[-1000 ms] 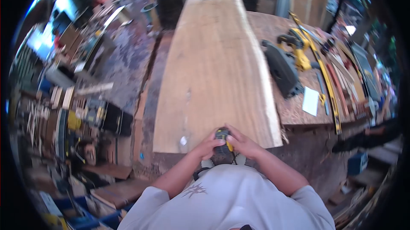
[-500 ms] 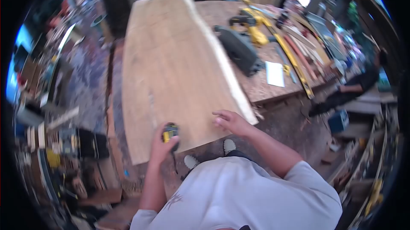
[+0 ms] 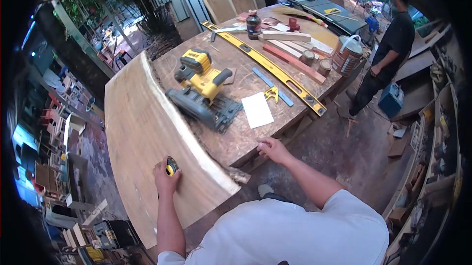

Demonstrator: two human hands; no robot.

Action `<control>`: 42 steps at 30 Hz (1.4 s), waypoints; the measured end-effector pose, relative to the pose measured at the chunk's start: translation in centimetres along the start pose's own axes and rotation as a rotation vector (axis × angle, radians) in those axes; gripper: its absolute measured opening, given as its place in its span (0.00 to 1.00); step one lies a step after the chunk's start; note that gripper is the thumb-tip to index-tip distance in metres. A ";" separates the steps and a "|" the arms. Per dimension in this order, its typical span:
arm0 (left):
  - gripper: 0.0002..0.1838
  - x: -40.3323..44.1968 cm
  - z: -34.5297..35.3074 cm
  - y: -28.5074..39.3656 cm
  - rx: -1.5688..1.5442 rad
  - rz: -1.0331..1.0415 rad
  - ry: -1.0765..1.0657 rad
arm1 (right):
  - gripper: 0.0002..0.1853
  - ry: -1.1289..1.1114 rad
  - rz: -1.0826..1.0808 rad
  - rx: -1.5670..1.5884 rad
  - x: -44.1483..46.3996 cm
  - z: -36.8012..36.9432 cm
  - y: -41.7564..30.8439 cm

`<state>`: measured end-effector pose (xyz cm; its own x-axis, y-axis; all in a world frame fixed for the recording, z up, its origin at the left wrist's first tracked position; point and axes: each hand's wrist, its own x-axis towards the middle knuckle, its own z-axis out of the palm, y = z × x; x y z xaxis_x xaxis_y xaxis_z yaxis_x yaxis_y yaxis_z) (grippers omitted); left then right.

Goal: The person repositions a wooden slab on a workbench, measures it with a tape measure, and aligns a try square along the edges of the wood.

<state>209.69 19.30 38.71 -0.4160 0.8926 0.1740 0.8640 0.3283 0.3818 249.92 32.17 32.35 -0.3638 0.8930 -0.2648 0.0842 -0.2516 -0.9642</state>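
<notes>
My left hand (image 3: 166,180) is closed around a yellow and black tape measure (image 3: 171,166), just over the wide wooden slab (image 3: 142,132). The slab has a pale, uneven edge running along its right side. My right hand (image 3: 275,150) hovers by the front edge of the worktable (image 3: 221,144), fingers curled together; anything pinched in them is too small to make out. Nearest to it on the table lies a white sheet of paper (image 3: 257,110), with a yellow-handled combination square (image 3: 275,93) beside it. A yellow and black circular saw (image 3: 204,88) rests next to the slab.
A long yellow spirit level (image 3: 265,63) crosses the table. Behind it are wood strips (image 3: 295,61), a dark bottle (image 3: 253,25) and a paint can (image 3: 346,56). Another person (image 3: 388,43) stands at the right, near a blue toolbox (image 3: 391,100). Shelving (image 3: 423,176) lines the right side.
My view has swung to the right, so the slab appears further left. My right hand has moved off the slab to the table's front edge. The tape measure stays in my left hand.
</notes>
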 end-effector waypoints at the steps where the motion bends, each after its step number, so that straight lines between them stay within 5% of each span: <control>1: 0.40 0.6 1.2 0.2 0.031 -0.006 -0.059 | 0.22 0.009 0.011 0.012 0.2 -1.6 0.6; 15: 0.44 -8.4 3.8 1.0 0.141 -0.097 0.238 | 0.19 -0.115 0.017 -0.020 4.5 -4.9 3.4; 23: 0.43 -9.8 6.2 3.5 0.006 -0.245 0.159 | 0.17 -0.069 -0.087 -0.237 12.8 -6.8 -3.2; 29: 0.40 -10.3 7.8 5.2 0.153 -0.449 0.082 | 0.20 0.088 -0.462 -0.903 41.0 -11.3 -11.6; 33: 0.37 -7.9 8.8 8.7 0.254 -0.721 0.023 | 0.19 0.359 -0.326 -0.885 57.6 -12.0 -18.2; 34: 0.37 -7.9 9.2 9.6 0.280 -0.754 0.016 | 0.19 0.411 -0.448 -0.884 60.8 -12.6 -17.9; 36: 0.37 -7.2 10.1 10.7 0.202 -0.880 0.039 | 0.16 0.365 -0.204 -1.143 66.7 -13.1 -19.1; 40: 0.37 -6.5 10.7 13.9 0.231 -1.009 0.034 | 0.20 0.445 -0.194 -1.150 73.4 -14.5 -19.9; 42: 0.38 -5.8 10.1 13.8 0.173 -0.973 -0.011 | 0.21 0.487 -0.392 -1.063 78.5 -15.7 -17.9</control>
<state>226.94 21.79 33.79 -0.9650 0.2123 -0.1539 0.1768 0.9602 0.2161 234.47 112.62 28.55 -0.1703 0.9428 0.2866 0.8425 0.2902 -0.4539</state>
